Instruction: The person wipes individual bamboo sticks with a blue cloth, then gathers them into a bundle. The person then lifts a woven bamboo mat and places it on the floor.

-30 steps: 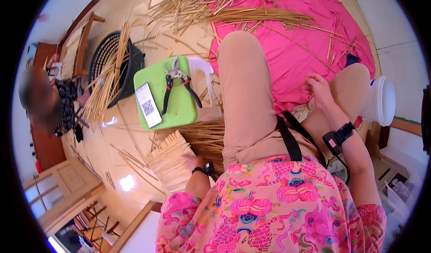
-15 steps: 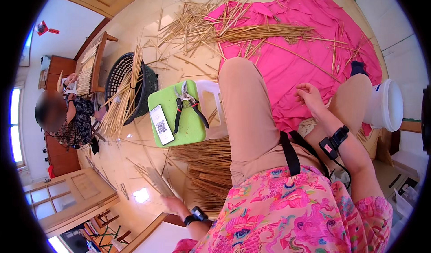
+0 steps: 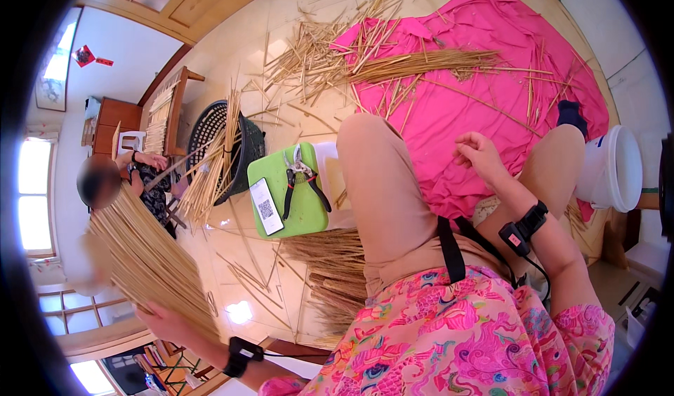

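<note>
My left hand (image 3: 163,326) is at the lower left, closed on the near end of a long bundle of dry, straw-coloured stalks (image 3: 151,262). The bundle is raised and slants away up to the left, hiding part of the seated person behind it. Above my right thigh and the pink cloth (image 3: 449,143), my right hand (image 3: 481,157) hovers with fingers loosely bent and slightly apart; nothing shows in it. Between my left leg and the basket, a green-topped stool (image 3: 309,217) bears red-and-black pruning shears (image 3: 298,178) and a phone (image 3: 267,208).
Brown brushy stalks (image 3: 326,269) lie on the floor beside my left leg. A dark basket (image 3: 246,143) holds more stalks. Loose stalks (image 3: 309,59) and a bundle (image 3: 421,64) lie ahead. Another person (image 3: 158,196) sits at left; a white bucket (image 3: 611,168) stands at right.
My left hand has swung left and outward, and the stalk bundle now spreads broadly across the left side. My right hand has hardly moved. The view has shifted slightly.
</note>
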Motion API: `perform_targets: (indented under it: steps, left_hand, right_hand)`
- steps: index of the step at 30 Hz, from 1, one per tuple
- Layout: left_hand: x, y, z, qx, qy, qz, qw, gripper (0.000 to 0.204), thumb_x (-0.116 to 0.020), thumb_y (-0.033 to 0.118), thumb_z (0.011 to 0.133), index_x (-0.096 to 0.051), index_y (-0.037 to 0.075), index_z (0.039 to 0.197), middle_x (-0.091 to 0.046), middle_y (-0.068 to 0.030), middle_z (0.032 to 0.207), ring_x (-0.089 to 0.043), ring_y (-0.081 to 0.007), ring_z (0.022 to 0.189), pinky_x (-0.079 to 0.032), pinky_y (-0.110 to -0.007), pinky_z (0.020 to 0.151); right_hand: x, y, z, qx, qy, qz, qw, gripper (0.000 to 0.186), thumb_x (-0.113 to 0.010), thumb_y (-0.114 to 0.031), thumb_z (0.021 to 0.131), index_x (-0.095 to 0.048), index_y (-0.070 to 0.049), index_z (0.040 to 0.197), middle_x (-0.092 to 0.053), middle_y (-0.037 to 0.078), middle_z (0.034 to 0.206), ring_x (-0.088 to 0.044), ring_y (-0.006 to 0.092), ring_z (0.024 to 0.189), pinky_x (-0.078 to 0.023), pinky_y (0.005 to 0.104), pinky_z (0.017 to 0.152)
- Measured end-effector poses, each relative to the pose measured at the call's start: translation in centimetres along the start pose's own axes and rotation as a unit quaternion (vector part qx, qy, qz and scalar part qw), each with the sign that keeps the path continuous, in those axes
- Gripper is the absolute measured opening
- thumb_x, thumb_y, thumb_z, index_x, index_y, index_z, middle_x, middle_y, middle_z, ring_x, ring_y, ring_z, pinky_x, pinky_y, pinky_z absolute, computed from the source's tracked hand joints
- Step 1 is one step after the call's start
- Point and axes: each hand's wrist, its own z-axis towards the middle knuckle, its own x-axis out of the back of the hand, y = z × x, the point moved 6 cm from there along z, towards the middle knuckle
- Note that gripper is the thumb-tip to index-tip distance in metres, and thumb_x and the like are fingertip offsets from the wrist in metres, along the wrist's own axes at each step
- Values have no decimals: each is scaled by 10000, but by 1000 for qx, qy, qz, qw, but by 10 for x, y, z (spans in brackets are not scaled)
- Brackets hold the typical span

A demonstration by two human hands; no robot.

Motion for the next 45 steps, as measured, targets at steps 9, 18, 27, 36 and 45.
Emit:
perform_targets:
  steps: [9,18,27,36,45]
  left_hand:
    - [29,182,115,-263,222,-290,893,360,-463,230,926,-520,-37,1161,-584,-167,1094,-570,-271,942,-447,-325,827]
    - [-87,455,19,47,-250,-873,416,312,-500,94,906,-451,-14,1195,-579,-120,1060,-574,-191,932,-476,-307,847]
    - [-187,574,-117,71,-560,-786,251,260,-501,83,902,-481,6,1149,-591,-81,1046,-601,-155,884,-519,-285,764]
    - [-196,597,-153,84,-617,-750,223,285,-509,69,891,-479,8,1168,-595,-72,1062,-592,-140,911,-501,-271,781]
    - [-200,595,-157,102,-634,-730,233,302,-563,74,866,-504,27,1158,-595,-55,1063,-580,-124,928,-490,-272,799]
  right_hand:
    - [18,-68,34,107,-10,51,993,152,-547,-117,846,-537,-47,981,-624,53,778,-562,92,601,-418,205,523]
    - [161,-163,77,256,176,-8,950,333,-627,-239,832,-520,-8,1047,-618,94,897,-583,121,756,-451,231,626]
    - [268,-169,67,227,360,-45,904,496,-603,-372,842,-520,59,1075,-600,103,960,-561,172,898,-446,268,777]
    - [270,-145,69,107,313,60,942,355,-574,-336,870,-600,11,940,-610,40,812,-563,111,685,-459,266,602]
    - [270,-135,83,91,333,92,934,312,-616,-302,850,-597,0,926,-610,29,793,-569,103,668,-466,245,593]
